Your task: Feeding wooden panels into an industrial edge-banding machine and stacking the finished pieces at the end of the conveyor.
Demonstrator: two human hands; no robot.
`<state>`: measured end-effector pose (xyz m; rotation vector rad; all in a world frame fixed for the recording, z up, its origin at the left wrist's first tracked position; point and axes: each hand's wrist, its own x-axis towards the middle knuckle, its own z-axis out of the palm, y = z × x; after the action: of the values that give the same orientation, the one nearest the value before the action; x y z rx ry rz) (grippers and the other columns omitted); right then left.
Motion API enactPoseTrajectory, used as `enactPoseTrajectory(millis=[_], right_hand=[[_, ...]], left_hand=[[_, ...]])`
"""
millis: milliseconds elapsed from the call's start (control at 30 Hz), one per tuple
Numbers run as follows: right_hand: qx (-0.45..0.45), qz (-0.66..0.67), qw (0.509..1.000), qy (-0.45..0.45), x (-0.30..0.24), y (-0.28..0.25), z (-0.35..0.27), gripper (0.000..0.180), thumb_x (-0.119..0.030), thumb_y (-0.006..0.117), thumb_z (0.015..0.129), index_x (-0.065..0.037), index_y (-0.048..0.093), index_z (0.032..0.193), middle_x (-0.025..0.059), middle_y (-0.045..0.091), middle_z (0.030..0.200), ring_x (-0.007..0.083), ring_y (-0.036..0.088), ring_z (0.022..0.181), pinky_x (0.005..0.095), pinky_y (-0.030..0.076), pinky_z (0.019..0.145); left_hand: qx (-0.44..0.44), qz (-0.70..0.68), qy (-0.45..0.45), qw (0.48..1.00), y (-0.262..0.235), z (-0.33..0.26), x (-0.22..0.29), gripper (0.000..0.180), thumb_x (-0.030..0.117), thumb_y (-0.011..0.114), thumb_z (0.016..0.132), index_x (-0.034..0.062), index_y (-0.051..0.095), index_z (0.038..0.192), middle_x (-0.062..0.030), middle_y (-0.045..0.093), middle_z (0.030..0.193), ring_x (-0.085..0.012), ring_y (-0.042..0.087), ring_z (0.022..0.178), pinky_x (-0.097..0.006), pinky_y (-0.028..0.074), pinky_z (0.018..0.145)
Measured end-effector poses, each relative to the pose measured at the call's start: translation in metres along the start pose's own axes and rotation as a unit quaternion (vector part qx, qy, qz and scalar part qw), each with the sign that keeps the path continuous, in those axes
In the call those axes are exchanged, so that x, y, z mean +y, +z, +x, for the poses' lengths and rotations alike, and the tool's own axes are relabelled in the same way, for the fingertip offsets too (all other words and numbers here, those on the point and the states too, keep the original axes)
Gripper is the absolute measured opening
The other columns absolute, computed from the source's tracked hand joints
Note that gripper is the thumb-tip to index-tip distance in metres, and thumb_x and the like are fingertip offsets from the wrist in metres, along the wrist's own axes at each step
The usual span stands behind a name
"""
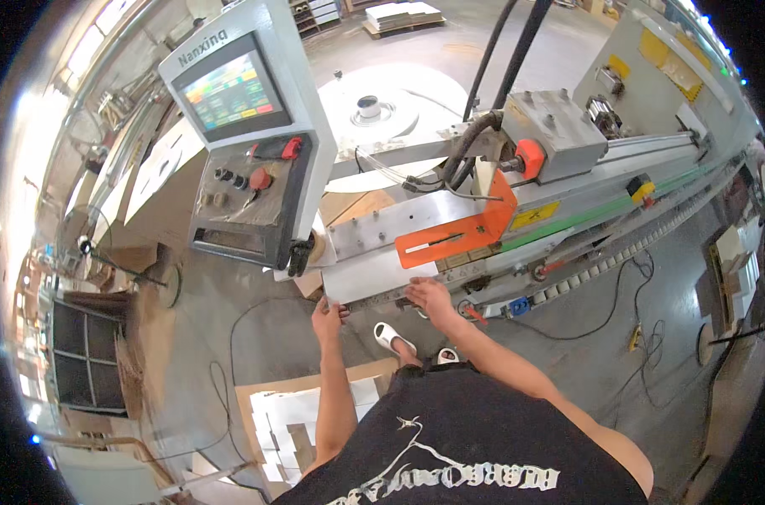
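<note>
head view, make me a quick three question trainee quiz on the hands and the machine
1. Which hand touches or nearly touches the left end of the flat, white rectangular panel?
2. True or false: the rectangular screen on the grey control console is lit.
3. The round red button sits: a) above the screen, b) below it, c) on the floor.

Key: 1. left hand; 2. true; 3. b

Downward fisheye from head height.
</note>
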<state>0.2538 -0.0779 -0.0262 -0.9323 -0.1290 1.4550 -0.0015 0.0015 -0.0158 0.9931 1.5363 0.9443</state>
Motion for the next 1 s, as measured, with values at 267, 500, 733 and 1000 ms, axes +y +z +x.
enactPoseTrajectory(millis=[267, 500, 733, 1000], right_hand=[[0.071, 0.028, 0.997, -0.006, -0.034, -0.029, 0.007, 0.037, -0.004, 0.051, 0.079, 0.006, 0.05, 0.115, 0.016, 0.063, 0.096, 0.0264, 0.066, 0.088, 0.0342, 0.054, 0.08], [0.174, 0.048, 0.977, -0.112, -0.103, -0.079, -0.007, 0.029, 0.0, 0.044, 0.08, 0.005, 0.046, 0.108, 0.0197, 0.063, 0.094, 0.0302, 0.067, 0.09, 0.0407, 0.057, 0.081], [0.198, -0.087, 0.965, -0.146, -0.123, -0.123, -0.023, 0.021, -0.012, 0.058, 0.085, -0.004, 0.056, 0.104, 0.0081, 0.064, 0.095, 0.0244, 0.064, 0.093, 0.0377, 0.051, 0.083], [0.219, -0.825, 0.443, -0.274, -0.109, -0.205, -0.088, 0.034, -0.025, 0.055, 0.092, -0.004, 0.06, 0.117, 0.0151, 0.056, 0.129, 0.0354, 0.049, 0.123, 0.0453, 0.038, 0.101]], left_hand=[[-0.062, -0.048, -0.014, 0.997, 0.042, -0.009, 0.001, 0.049, 0.002, 0.055, 0.089, -0.0098, 0.041, 0.134, -0.0143, 0.067, 0.085, -0.0186, 0.067, 0.065, -0.027, 0.049, 0.05], [-0.118, -0.054, -0.007, 0.992, 0.14, -0.046, 0.009, 0.042, 0.002, 0.056, 0.084, -0.0056, 0.051, 0.124, -0.0121, 0.067, 0.088, -0.0201, 0.068, 0.08, -0.025, 0.05, 0.061], [-0.225, -0.123, -0.046, 0.966, 0.157, -0.073, 0.015, 0.059, 0.007, 0.059, 0.086, 0.0016, 0.038, 0.141, -0.0152, 0.064, 0.108, -0.0218, 0.066, 0.086, -0.034, 0.052, 0.074], [-0.245, -0.123, -0.106, 0.956, 0.028, -0.083, -0.037, 0.035, 0.031, 0.063, 0.091, -0.001, 0.065, 0.105, -0.0082, 0.068, 0.083, -0.0148, 0.066, 0.075, -0.028, 0.053, 0.068]])
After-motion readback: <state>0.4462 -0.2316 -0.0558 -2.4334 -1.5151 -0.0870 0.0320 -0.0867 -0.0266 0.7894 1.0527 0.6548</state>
